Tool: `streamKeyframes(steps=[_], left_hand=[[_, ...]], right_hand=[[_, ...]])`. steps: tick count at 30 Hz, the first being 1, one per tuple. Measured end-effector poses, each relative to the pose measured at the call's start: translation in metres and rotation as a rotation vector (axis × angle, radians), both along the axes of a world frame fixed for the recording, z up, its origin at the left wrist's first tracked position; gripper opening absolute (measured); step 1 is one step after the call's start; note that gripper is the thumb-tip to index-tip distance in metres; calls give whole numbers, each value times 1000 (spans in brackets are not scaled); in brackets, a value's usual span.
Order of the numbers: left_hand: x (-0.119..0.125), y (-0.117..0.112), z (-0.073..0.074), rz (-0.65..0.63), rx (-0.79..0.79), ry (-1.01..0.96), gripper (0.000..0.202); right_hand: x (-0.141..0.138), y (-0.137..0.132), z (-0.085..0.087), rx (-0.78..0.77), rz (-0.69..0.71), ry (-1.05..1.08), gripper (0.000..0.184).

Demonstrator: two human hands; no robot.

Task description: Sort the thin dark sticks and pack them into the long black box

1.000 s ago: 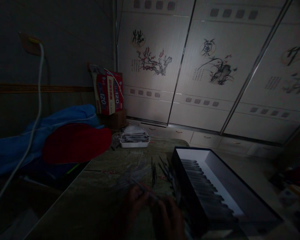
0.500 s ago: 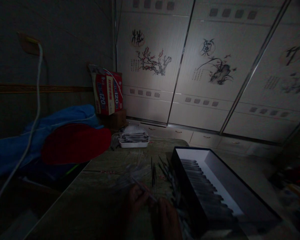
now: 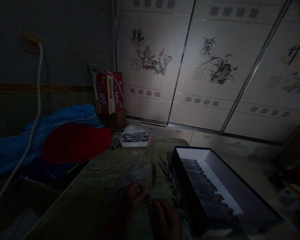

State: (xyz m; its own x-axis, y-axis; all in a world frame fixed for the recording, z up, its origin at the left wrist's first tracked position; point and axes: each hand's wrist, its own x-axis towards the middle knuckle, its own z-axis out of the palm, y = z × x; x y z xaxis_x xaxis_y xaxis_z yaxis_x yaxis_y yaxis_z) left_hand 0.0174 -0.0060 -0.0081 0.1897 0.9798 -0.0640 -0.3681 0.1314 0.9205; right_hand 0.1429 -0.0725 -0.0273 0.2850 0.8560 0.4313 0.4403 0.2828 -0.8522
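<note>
A slim, pale, pen-like stick (image 3: 139,182) slants between my two hands, its exact kind lost in the dimness. My left hand (image 3: 136,196) pinches it near the middle with thumb and fingers. At its lower right end, my right hand (image 3: 166,216) has its fingers closed round it. Just beyond lie a few thin dark rods (image 3: 153,171). More dark slim pieces (image 3: 166,166) are strewn beside the box, and a loose heap of clear, thin plastic pieces (image 3: 130,176) lies left of the rods.
To my right stands an open dark box (image 3: 190,196) with a row of slim wrapped pieces (image 3: 202,186). At the table's (image 3: 90,196) far end sits a white tray (image 3: 134,144) of thin sticks. A red round cushion-like thing (image 3: 76,143) and blue cloth (image 3: 65,116) are at left.
My right hand has turned slightly and its fingers have shifted along the stick's lower end. My left hand has barely moved, still pinching the stick.
</note>
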Motion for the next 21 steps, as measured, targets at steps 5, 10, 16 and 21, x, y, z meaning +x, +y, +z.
streamKeyframes(steps=[5, 10, 16, 21], left_hand=[[-1, -2, 5, 19, -18, -3, 31], [-1, 2, 0, -8, 27, 6, 37], [0, 4, -6, -28, 35, 52, 44], [2, 1, -3, -13, 19, 60, 43]], right_hand=[[-6, -4, 3, -16, 1, 43, 37], [5, -3, 6, -92, 7, 152, 44], [7, 0, 8, -233, 154, 221, 56], [-1, -3, 9, -189, 145, 217, 46]])
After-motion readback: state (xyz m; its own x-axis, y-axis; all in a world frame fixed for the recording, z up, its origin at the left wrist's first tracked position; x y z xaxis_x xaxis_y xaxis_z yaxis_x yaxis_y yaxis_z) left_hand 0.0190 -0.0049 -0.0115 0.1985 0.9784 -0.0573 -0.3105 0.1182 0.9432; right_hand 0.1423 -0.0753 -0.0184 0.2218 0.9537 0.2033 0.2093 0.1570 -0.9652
